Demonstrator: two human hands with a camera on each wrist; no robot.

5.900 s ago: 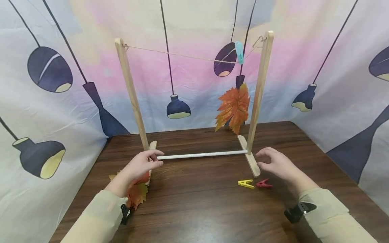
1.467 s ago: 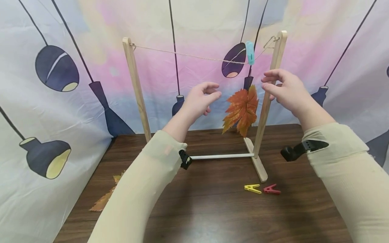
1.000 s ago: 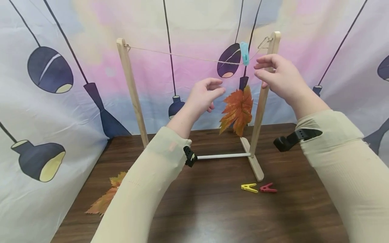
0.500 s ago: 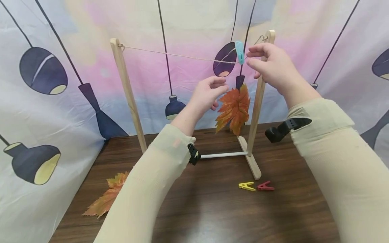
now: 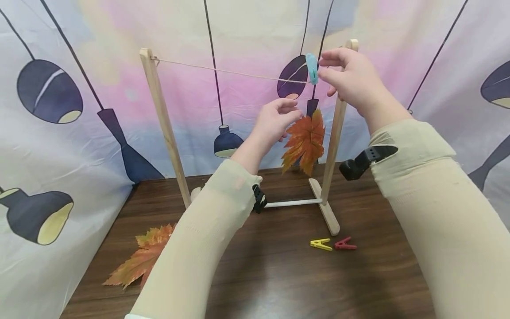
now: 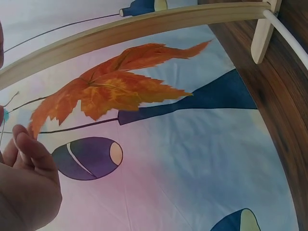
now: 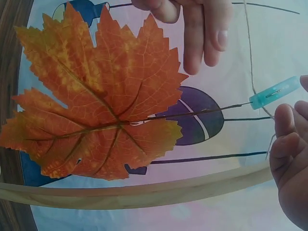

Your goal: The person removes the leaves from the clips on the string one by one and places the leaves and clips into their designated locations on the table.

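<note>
An orange artificial maple leaf hangs by its stem from a blue clothespin clipped on a string between two wooden posts. My right hand is just right of the clothespin, fingertips close to it; in the right wrist view the fingers lie by the clothespin, and contact cannot be told. My left hand is raised left of the leaf, loosely bent, nothing held. In the left wrist view its fingertips are near the leaf's edge. A second maple leaf lies on the table, partly behind my left sleeve.
The wooden stand has a left post, a right post and a white crossbar. A yellow clothespin and a red clothespin lie on the brown table. A printed cloth hangs behind.
Both hands have risen from near the stand's feet; my right hand has moved up and left to the blue clothespin, my left toward the hanging leaf. The leaf on the table lies further left than at first.
</note>
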